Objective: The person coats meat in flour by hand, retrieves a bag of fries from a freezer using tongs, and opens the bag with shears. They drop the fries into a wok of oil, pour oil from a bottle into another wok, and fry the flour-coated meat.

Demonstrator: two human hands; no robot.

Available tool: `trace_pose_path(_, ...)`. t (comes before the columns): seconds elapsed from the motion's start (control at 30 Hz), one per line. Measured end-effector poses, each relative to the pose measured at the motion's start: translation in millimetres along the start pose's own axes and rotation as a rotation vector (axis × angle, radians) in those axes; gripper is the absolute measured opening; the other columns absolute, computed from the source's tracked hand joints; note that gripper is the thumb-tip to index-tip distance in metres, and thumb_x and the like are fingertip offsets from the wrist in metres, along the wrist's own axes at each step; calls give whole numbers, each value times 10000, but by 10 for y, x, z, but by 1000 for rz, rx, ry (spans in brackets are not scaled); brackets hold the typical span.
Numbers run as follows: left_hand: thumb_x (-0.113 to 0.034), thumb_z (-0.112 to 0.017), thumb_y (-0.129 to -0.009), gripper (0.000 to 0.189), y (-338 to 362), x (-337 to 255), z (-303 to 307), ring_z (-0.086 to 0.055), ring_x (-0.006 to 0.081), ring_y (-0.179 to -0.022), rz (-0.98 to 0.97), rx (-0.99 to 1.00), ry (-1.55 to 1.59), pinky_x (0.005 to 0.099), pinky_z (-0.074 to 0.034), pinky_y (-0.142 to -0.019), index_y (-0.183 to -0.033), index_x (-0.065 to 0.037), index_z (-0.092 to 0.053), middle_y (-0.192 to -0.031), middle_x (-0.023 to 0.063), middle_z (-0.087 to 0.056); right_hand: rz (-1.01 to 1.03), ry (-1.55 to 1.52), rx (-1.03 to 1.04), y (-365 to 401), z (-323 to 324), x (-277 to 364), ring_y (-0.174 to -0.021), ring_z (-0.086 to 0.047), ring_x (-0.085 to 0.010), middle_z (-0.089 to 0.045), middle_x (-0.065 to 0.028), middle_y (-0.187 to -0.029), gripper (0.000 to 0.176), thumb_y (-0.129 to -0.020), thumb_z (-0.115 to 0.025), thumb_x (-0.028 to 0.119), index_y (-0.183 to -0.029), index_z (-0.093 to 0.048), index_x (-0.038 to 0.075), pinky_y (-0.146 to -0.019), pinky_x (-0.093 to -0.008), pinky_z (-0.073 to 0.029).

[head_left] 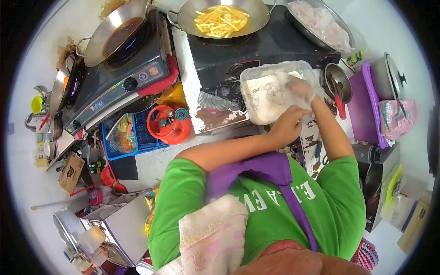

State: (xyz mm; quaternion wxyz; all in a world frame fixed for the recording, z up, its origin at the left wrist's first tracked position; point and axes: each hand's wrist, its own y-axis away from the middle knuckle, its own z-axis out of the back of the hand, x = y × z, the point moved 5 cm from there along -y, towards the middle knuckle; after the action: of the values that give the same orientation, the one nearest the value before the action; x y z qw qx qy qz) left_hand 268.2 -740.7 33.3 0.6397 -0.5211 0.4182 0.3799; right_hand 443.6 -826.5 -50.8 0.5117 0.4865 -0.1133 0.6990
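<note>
Since the white powder (pixel 267 98) in the plastic tub (pixel 243 89) looks loose and light, the rim seems the firmest hold; I cannot tell either grip, blurred gloved right hand (pixel 300 88) above powder, left hand (pixel 288 124) beside the tub.

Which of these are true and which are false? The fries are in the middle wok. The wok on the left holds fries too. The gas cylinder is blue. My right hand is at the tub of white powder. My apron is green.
The fries are in the middle wok. True.
The left wok holds fries too. False: it holds a dark liquid.
The gas cylinder is blue. False: it is red; the basket beside it is blue.
Your right hand is at the tub of white powder. True.
Your apron is green. False: it is purple, worn over a green shirt.
</note>
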Motion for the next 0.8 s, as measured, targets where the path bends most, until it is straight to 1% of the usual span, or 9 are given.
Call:
trace_pose_path(0.17,-52,-550,-772,400,43,103,-63,-541,300,-920,78,204,-167,368,-445,-811,-1171,-41,-521,-1043,153,-512,236,624,93,-214,-404,156,-948,-586,-328,-597,-216,-1028,424,-765,-596,293,-1064,-565,-7,-787,-387,-467)
trace_pose_path(0.3,-104,-576,-793,397,138,141,225,-528,326,-1020,101,315,-227,363,-432,-887,-1183,-51,-520,-1137,161,-515,315,916,99,-408,-629,77,-925,-585,-328,-601,-202,-1001,437,-730,-616,319,-1030,-575,2,-775,-398,-468)
trace_pose_path(0.43,-122,-599,-778,370,280,-46,1156,-527,334,-1025,117,100,-383,367,-431,-886,-1129,-19,-545,-1099,182,-546,299,1039,199,-383,-624,122,-902,-584,-329,-605,-188,-975,451,-696,-637,345,-996,-586,12,-762,-408,-469)
trace_pose_path(0.53,-145,-604,-799,334,568,28,2101,-538,292,-1024,179,-240,-604,365,-445,-856,-1108,-25,-570,-1060,154,-583,374,1040,126,77,-519,801,-874,-589,-335,-611,-197,-907,376,-676,-642,327,-885,-607,16,-761,-411,-467)
trace_pose_path(0.57,-152,-608,-798,321,737,97,2457,-539,294,-1024,276,-369,-549,376,-440,-855,-1091,-24,-577,-1053,161,-587,400,1037,91,183,-531,915,-863,-592,-339,-613,-203,-876,340,-670,-642,315,-834,-617,17,-762,-411,-466)
trace_pose_path(0.6,-136,-601,-796,295,907,136,2778,-534,315,-1014,256,-568,-626,385,-436,-852,-1067,-21,-582,-1041,182,-587,429,996,73,159,-532,815,-873,-591,-340,-613,-205,-890,338,-674,-643,295,-860,-613,14,-770,-410,-465)
trace_pose_path(0.63,-100,-584,-794,287,1000,9,3081,-528,335,-992,99,-600,-1001,394,-434,-846,-1069,-19,-571,-1040,195,-571,454,954,54,86,-478,585,-882,-590,-342,-614,-208,-904,338,-678,-643,276,-886,-609,11,-777,-409,-465)
trace_pose_path(0.7,-22,-567,-778,338,1179,-131,3529,-516,365,-975,66,-725,-1290,422,-431,-844,-1114,-12,-537,-1060,202,-523,506,852,-33,-8,-350,270,-902,-588,-344,-614,-212,-929,349,-685,-646,234,-944,-595,6,-794,-409,-462)
trace_pose_path(0.8,-58,-600,-781,359,1281,-96,4012,-532,374,-953,148,-725,-1517,423,-447,-819,-1130,-22,-524,-1083,204,-521,579,722,-205,59,-209,192,-929,-579,-349,-608,-219,-958,405,-679,-660,168,-1034,-567,-4,-819,-408,-454)
